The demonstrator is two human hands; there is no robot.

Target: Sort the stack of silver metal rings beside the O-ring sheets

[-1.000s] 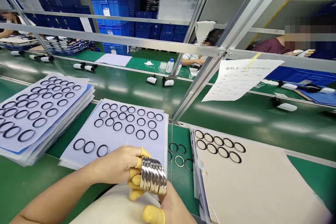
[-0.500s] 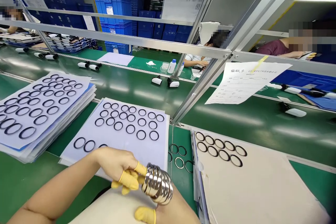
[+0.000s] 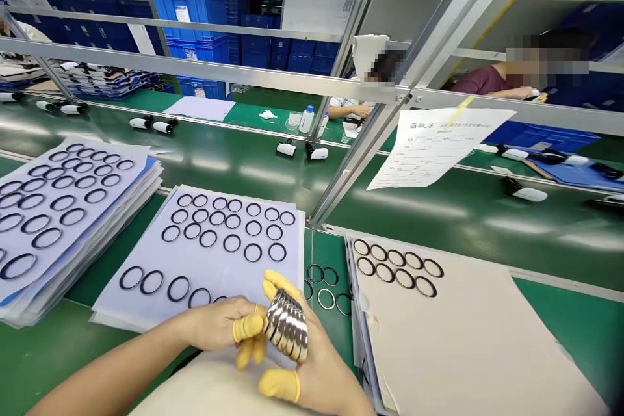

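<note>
Upon inspection, a fanned stack of bright silver metal rings [image 3: 286,326] sat cradled in the person's right hand [image 3: 319,370], just above the near edge of a white paper sheet [image 3: 151,253]. The right grip was closed, its yellow rubber finger cots [image 3: 279,385] curled around the stack, which kept the rings aligned on edge. The left hand [image 3: 214,324] lay just beside it, its grip curled at the stack's near end; whether it bore any load could not be determined. The sheet carried black rings [image 3: 208,238] in spaced rows, an arrangement that appeared to keep each ring separate. A thick pile of white sheets [image 3: 121,208] stood to the left on the green worktop [image 3: 43,357], and a beige sheet [image 3: 463,338] lay to the right. Loose rings [image 3: 325,299] rested between the sheets. Farther out, a diagonal aluminium frame member [image 3: 363,143] stood beyond the sheets, carrying a printed paper form [image 3: 433,149].
</note>
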